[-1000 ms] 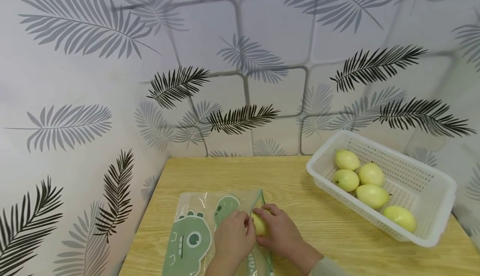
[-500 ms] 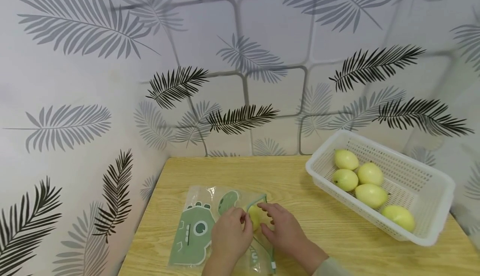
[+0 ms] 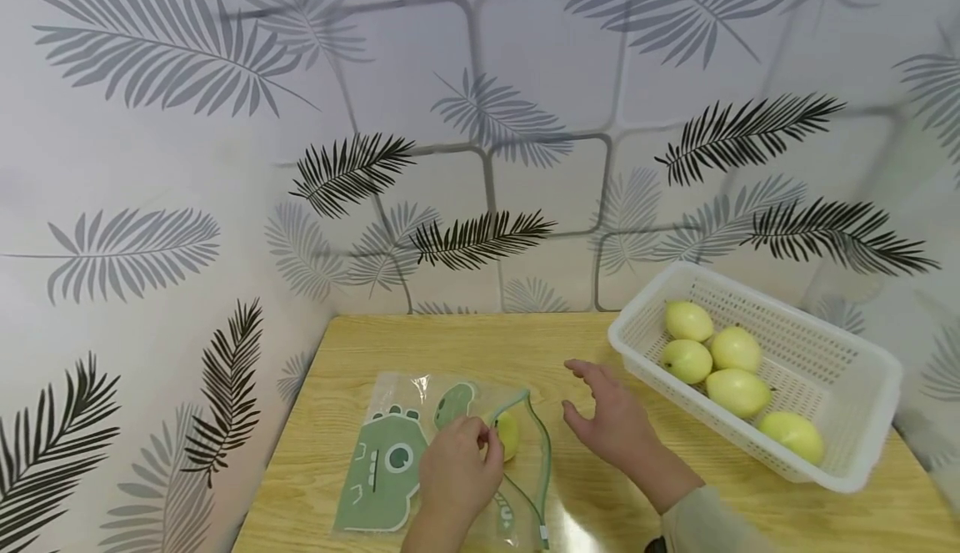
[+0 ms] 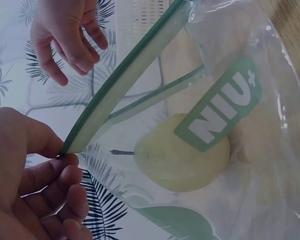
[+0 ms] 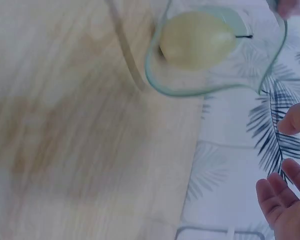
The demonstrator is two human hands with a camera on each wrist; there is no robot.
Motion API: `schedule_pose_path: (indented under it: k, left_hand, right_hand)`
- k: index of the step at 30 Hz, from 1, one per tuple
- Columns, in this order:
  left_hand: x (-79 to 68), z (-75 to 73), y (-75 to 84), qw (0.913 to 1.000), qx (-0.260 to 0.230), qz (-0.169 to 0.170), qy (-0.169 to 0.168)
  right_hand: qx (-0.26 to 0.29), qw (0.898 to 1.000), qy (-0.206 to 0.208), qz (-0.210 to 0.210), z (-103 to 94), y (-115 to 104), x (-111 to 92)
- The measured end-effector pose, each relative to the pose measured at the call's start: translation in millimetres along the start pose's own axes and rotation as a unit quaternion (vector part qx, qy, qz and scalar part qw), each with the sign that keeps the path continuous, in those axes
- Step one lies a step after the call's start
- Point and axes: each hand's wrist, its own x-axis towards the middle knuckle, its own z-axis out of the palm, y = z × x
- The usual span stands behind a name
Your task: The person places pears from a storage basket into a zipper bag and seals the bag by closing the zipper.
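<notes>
A clear plastic zip bag (image 3: 386, 474) with a green dinosaur print lies on the table, its green-edged mouth standing open toward the right. My left hand (image 3: 459, 465) pinches the upper green edge (image 4: 107, 82) between thumb and forefinger. Inside the bag, just behind the mouth, is a yellow pear (image 4: 162, 162); its dark stem shows in the left wrist view. My right hand (image 3: 618, 424) is in the air between bag and basket, fingers spread and holding nothing. In the right wrist view the pear (image 5: 197, 42) shows through the mouth.
A white perforated basket (image 3: 881, 407) with several yellow pears (image 3: 738, 392) stands at the right of the wooden table (image 3: 480, 344). Behind the table rises a wall (image 3: 540, 194) with a leaf pattern. A small white slider (image 3: 543, 531) hangs at the bag mouth's near end.
The pear went from between my hands into the bag's mouth. My right hand let go and moved right toward the basket. My left hand still pinches the edge.
</notes>
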Motion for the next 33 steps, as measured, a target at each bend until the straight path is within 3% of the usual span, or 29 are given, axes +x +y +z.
schedule_pose_path:
  k: [4, 6, 12, 19, 25, 33]
  left_hand:
    - [0.8, -0.4, -0.1, 1.0000, 0.008, -0.002, -0.003]
    - [1.3, -0.3, 0.0, 0.9999, 0.012, -0.003, -0.006]
    - [1.2, 1.6, 0.0, 0.9998, 0.017, 0.004, 0.002]
    - [0.8, 3.1, 0.3, 0.9996, 0.026, 0.008, 0.011]
    - [0.8, 2.2, 0.7, 0.9995, 0.028, 0.008, 0.009]
    - [0.8, 1.1, 0.6, 0.9995, 0.031, 0.003, -0.002]
  right_hand:
    - [-0.020, 0.999, 0.031, -0.003, -14.1, 14, 9]
    - [-0.029, 0.999, 0.026, 0.020, -23.9, 21, 14]
    - [-0.044, 0.990, -0.039, 0.131, -62.7, 50, 25]
    - [-0.067, 0.974, -0.106, 0.187, -101.8, 100, 24]
    - [-0.091, 0.960, -0.151, 0.218, -118.3, 138, 12]
    - [-0.122, 0.949, -0.170, 0.234, -124.4, 164, -5]
